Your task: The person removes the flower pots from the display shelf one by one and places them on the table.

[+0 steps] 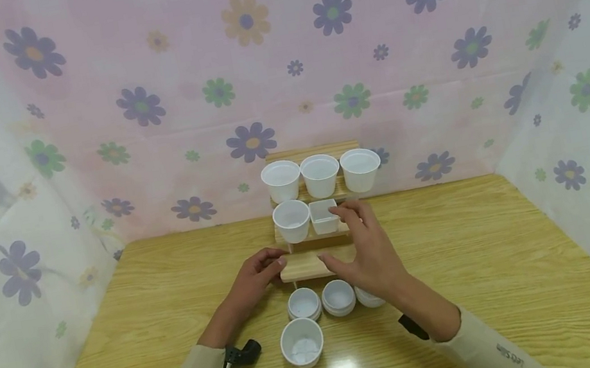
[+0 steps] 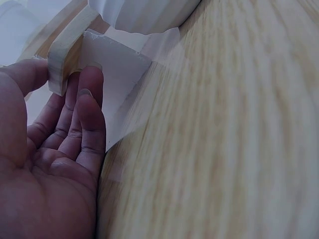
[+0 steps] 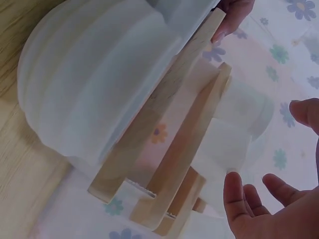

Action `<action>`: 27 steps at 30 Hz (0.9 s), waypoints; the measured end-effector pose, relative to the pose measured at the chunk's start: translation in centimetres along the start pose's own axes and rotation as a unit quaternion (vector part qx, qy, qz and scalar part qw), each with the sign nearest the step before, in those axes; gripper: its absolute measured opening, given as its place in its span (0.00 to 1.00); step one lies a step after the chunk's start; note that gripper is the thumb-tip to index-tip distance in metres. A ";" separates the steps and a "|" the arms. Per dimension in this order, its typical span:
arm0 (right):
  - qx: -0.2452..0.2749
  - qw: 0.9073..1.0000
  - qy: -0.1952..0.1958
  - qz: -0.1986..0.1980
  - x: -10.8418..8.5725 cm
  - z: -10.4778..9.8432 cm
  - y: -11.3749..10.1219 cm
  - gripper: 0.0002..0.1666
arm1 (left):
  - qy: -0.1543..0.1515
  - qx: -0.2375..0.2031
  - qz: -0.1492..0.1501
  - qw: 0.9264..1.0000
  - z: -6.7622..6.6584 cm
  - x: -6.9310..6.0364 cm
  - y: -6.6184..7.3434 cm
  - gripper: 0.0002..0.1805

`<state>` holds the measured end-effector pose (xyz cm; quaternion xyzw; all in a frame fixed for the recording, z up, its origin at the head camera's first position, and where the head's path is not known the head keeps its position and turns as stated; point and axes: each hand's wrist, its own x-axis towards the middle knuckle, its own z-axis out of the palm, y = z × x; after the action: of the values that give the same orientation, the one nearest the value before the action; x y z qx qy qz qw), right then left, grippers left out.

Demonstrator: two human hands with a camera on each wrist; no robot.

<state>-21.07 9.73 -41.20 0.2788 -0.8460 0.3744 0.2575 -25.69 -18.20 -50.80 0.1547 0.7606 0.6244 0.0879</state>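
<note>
A tiered wooden rack stands on the table with white cups on its upper steps. The left hand grips the left end of its lowest step; in the left wrist view the thumb lies against the plank and the fingers are curled behind it. The right hand is over the rack's right side, index finger by a square white cup on the middle step. Seen from the right wrist, the right hand has spread fingers and one fingertip close to the square cup; contact cannot be told.
A round cup is left of the square one, and three round cups line the step above. In front of the rack sit three low ribbed cups and a taller cup. Flowered cloth hangs behind and beside the table.
</note>
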 end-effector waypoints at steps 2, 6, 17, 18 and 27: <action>0.001 1.000 0.006 0.002 0.0 0.1 0.3 0.44 | -0.001 -0.001 0.000 1.000 0.0 0.0 0.1 0.21; 0.001 1.000 0.016 0.009 0.2 0.2 0.7 0.44 | -0.001 -0.003 0.000 1.000 0.0 0.0 0.1 0.21; 0.027 0.998 -0.006 0.053 0.8 0.8 2.4 0.43 | 0.002 -0.006 -0.001 1.000 0.1 0.0 0.0 0.20; 0.029 0.998 -0.010 0.057 0.8 0.9 2.5 0.43 | 0.002 -0.006 0.000 1.000 0.1 0.0 0.0 0.20; 0.046 0.996 -0.025 0.066 1.1 1.1 3.4 0.40 | 0.006 -0.002 0.001 1.000 0.1 0.0 0.0 0.20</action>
<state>-24.36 10.43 -42.79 0.2436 -0.8506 0.4218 0.1981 -25.70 -18.10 -50.83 0.1518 0.7597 0.6268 0.0832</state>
